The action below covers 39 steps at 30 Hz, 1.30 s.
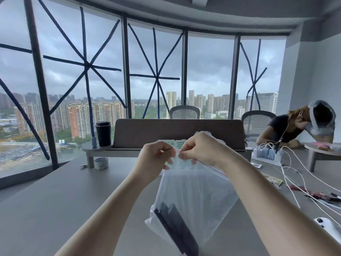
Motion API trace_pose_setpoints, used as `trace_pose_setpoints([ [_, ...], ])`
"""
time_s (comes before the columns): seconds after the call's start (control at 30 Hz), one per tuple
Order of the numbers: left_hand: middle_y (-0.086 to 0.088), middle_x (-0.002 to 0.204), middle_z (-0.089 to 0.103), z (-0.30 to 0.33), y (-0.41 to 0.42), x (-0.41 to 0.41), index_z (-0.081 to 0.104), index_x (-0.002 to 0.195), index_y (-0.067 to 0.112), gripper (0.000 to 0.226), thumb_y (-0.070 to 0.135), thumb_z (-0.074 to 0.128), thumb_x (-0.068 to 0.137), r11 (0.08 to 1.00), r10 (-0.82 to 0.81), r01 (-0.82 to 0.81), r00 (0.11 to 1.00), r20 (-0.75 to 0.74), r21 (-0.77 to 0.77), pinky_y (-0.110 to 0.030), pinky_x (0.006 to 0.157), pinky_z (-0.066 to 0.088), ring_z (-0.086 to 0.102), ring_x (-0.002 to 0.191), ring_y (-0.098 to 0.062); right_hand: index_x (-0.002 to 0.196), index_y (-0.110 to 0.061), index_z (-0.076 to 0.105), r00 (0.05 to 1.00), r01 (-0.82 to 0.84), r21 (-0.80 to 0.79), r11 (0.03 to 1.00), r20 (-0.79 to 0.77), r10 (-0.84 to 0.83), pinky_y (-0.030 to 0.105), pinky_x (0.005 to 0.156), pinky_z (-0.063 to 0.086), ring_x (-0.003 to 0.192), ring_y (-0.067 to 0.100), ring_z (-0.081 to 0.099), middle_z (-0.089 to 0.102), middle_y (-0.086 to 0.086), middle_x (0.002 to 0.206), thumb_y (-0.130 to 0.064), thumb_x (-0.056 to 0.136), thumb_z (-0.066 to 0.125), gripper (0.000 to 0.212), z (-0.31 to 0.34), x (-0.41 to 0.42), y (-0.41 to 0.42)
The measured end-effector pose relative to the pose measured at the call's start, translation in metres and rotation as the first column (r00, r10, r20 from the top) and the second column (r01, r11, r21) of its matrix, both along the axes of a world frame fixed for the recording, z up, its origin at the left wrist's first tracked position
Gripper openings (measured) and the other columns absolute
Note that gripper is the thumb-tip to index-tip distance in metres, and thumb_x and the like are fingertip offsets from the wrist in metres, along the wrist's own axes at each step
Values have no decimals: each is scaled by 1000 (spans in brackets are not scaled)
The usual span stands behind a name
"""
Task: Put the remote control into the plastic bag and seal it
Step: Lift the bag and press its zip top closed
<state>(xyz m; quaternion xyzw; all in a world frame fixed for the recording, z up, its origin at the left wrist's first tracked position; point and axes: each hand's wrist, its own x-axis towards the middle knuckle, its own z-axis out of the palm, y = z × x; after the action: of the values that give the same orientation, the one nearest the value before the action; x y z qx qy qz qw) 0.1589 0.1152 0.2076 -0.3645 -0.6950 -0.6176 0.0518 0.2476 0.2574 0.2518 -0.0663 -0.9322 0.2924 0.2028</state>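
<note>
A clear plastic bag (pixel 193 196) is held up above the grey table (pixel 55 209), with its mouth at the top and its body hanging down toward the camera. Inside the bag, a dark remote control (pixel 177 230) is seen lying at the lower corner, tilted, with its lower end cut by the frame edge. The red seal strip (pixel 212 168) of the bag runs along the top edge, from between the two hands down to the right under the right wrist. The left hand (pixel 155 156) is closed on the top edge of the bag, the thumb and fingers pinched together on the strip. The right hand (pixel 201 148) is closed in the same way just beside it, its fingertips nearly touching those of the left hand. The remote control is well below both hands, near the forearms, and it is touched by neither hand. Whether the strip is fully pressed shut along its whole length cannot be told. Behind the bag, a brown divider panel (pixel 177 133) stands on a low shelf, and a black cup (pixel 103 133) is placed at the left end of this shelf. A roll of tape (pixel 101 163) lies on the table under the shelf. White cables (pixel 295 174) are spread over the right part of the table, and another person (pixel 284 130) is leaning on the table at the far right.
</note>
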Motion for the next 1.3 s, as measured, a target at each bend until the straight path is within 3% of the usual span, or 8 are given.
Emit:
trace_pose_setpoints([
  [0.07,-1,63,61,1,0,1,66,70,7,13,2,64,82,1000,12,-12,1000,1,-2,-29,51,52,58,52,-9,73,-18,78,1000,15,30,999,-23,-15,3,49,41,51,6,57,66,-9,54,-28,80,76,13,-1,0,-3],
  [0.17,-3,66,61,0,0,1,63,67,12,18,3,61,83,999,38,-38,999,4,-7,-29,50,51,57,52,-10,63,-22,75,996,24,54,998,-84,-19,28,64,53,56,13,60,67,-1,57,-30,79,77,18,-6,-4,-5],
  [0.3,-6,69,59,-3,-1,1,62,67,12,19,4,61,83,999,53,-53,999,9,1,-29,49,50,57,52,-14,80,-23,81,990,51,143,988,-136,-32,18,60,42,82,15,64,55,-12,48,-33,81,75,11,-9,0,-8],
  [0.43,-7,68,59,-3,-1,1,62,66,12,20,3,61,83,997,71,-71,997,-1,-8,-29,48,50,57,52,-14,78,-25,80,988,49,135,990,-153,-28,29,69,52,66,13,65,63,-7,55,-35,79,76,11,-10,-2,-8],
  [0.63,-4,59,58,-7,1,2,62,68,9,16,5,60,84,991,133,-133,990,-38,-3,-34,52,50,54,49,-10,69,-19,77,984,40,85,996,-178,-24,24,61,47,56,8,57,60,-6,53,-27,80,75,14,-15,-7,-11],
  [0.8,-9,58,61,-13,5,3,62,71,7,13,7,59,84,960,280,-276,954,-107,45,-29,52,43,51,49,-16,73,-19,72,980,79,144,986,-193,-50,37,67,54,66,16,63,66,-5,64,-32,84,68,18,-23,-12,-15],
  [1.1,-3,61,62,-20,-11,-16,61,69,16,18,7,58,84,888,449,-434,890,-83,148,-31,57,42,56,61,-24,84,-23,70,976,183,269,946,-169,-141,34,74,52,81,21,66,73,-6,84,-35,91,57,19,-43,9,5],
  [1.3,-3,64,62,-23,-25,-27,62,71,14,16,5,57,83,854,498,-475,865,-69,212,-37,63,46,59,67,-29,87,-23,69,967,216,290,932,-195,-163,30,71,44,81,20,64,64,-11,79,-36,93,56,19,-53,20,12],
])
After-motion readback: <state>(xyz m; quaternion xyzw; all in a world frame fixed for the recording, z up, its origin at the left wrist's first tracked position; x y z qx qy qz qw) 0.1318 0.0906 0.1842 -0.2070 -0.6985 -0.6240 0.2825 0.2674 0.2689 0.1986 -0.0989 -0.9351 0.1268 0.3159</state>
